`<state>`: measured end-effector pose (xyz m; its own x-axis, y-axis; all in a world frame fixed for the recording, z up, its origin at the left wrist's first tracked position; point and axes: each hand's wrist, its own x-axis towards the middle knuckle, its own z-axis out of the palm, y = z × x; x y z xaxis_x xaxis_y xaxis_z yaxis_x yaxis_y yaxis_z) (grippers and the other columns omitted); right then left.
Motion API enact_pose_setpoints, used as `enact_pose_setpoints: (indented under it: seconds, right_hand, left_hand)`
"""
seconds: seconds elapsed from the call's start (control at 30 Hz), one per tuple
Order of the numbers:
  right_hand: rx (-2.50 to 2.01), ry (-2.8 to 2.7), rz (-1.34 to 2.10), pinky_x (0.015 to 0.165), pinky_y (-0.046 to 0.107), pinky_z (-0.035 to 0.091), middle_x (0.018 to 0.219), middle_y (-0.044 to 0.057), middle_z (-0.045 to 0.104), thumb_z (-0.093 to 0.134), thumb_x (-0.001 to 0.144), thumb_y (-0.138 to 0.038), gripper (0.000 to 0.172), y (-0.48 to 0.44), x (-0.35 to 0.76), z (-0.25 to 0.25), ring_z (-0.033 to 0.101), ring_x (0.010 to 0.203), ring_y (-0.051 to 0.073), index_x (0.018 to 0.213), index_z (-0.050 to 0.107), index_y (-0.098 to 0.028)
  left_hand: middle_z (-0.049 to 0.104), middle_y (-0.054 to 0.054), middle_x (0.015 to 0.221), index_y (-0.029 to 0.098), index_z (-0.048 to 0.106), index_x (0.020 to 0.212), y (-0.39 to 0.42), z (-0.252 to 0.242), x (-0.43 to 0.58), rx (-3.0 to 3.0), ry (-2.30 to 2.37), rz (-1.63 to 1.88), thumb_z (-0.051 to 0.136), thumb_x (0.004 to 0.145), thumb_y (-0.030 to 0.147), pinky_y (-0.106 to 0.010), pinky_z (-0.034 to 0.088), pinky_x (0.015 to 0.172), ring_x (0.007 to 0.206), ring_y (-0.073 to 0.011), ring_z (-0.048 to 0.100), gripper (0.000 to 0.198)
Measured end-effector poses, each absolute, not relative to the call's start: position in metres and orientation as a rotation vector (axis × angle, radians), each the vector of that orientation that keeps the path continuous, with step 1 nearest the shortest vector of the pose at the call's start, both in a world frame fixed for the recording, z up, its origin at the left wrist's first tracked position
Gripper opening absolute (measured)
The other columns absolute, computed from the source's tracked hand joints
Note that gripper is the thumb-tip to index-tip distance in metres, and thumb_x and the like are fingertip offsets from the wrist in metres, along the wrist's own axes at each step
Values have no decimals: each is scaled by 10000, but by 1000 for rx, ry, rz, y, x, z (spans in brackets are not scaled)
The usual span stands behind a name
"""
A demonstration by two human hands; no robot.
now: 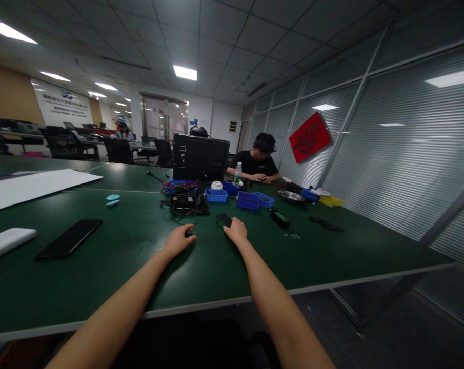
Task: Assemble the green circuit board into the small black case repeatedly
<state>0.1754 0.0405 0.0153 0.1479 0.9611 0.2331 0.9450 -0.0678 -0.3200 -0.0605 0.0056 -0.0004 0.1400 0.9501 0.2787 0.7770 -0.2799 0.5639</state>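
Note:
My right hand (237,231) is closed on the near end of a small dark rectangular object (224,220) with a bit of green at its edge; I cannot make out its exact kind. That object is at the table surface, just short of the blue trays. To its left my left hand (179,241) hovers over or rests on the table, thumb and fingers apart, with nothing between them. A similar black and green block (280,219) lies to the right of my right hand. Beyond my left hand sits a black box-shaped device (183,204) among tangled cables (180,186).
Blue plastic trays (216,196), a baseball (216,185), a water bottle (237,174) and a black monitor (200,159) stand ahead. A metal bowl (291,196) is right. A black phone-like slab (69,239) lies left. Across the table sits another person (255,163).

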Motion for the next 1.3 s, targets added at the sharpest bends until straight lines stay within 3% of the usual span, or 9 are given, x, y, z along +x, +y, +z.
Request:
enact_pose_setpoints:
  seconds: [0.23, 0.4, 0.63, 0.77, 0.9, 1.03, 1.17, 1.3]
  right_hand:
    - [-1935, -1968, -245, 751, 328, 396, 1046, 122, 515, 606, 692, -281, 429, 28, 155, 18, 515, 936, 236, 1063, 432, -156]
    - [-1805, -2133, -279, 763, 353, 388, 1109, 136, 463, 599, 704, -418, 516, 15, 138, 21, 496, 959, 248, 1116, 399, -182]
    - [-1815, -2014, 11, 738, 325, 404, 1110, 110, 499, 367, 799, -556, 517, 16, 140, 27, 510, 976, 223, 1169, 403, -196]
    - [-1915, -1945, 179, 741, 316, 403, 1109, 118, 525, 424, 753, -571, 583, 23, 148, 26, 507, 1000, 235, 1187, 424, -181]
    - [-1891, -1980, 229, 708, 287, 404, 1041, 99, 555, 498, 731, -491, 468, 25, 149, 21, 529, 944, 220, 1092, 509, -194]
    - [-1731, -2008, 252, 735, 275, 401, 1041, 86, 555, 545, 718, -434, 464, 22, 145, 18, 525, 942, 203, 1113, 501, -196]
    - [-1407, -2101, 384, 798, 282, 395, 1096, 93, 538, 587, 686, -474, 585, 16, 135, 17, 511, 971, 199, 1175, 474, -173]
    - [-1122, -2129, 680, 743, 273, 427, 1032, 72, 583, 525, 752, -459, 529, 12, 124, 16, 555, 835, 161, 1191, 486, -166]
  left_hand:
    - [628, -36, 1046, 208, 518, 1145, 5, 0, -59, 2141, 1693, 858, 534, 705, 345, -273, 420, 833, 986, -184, 556, 461]
    - [628, -44, 1049, 195, 517, 1144, 4, 2, -59, 2148, 1681, 860, 521, 715, 345, -266, 420, 833, 987, -182, 558, 454]
    - [628, -42, 1046, 204, 520, 1139, 4, 1, -59, 2129, 1688, 871, 514, 719, 355, -273, 422, 830, 991, -187, 556, 446]
    - [622, -42, 1051, 201, 521, 1133, 4, 2, -60, 2072, 1670, 898, 505, 726, 351, -275, 422, 838, 982, -181, 559, 434]
    - [616, -48, 1050, 190, 523, 1124, 5, 2, -60, 2005, 1660, 951, 498, 731, 320, -282, 424, 846, 969, -177, 562, 414]
    - [614, -51, 1032, 189, 521, 1120, 5, 0, -61, 1972, 1651, 1013, 490, 740, 284, -293, 429, 850, 948, -172, 568, 392]
    - [611, -57, 1011, 181, 513, 1117, 5, 2, -61, 1944, 1664, 1086, 486, 755, 295, -297, 435, 844, 928, -169, 568, 379]
    - [584, -88, 1034, 153, 485, 1139, 4, 5, -60, 1919, 1708, 1197, 476, 769, 394, -308, 446, 819, 884, -174, 574, 442]
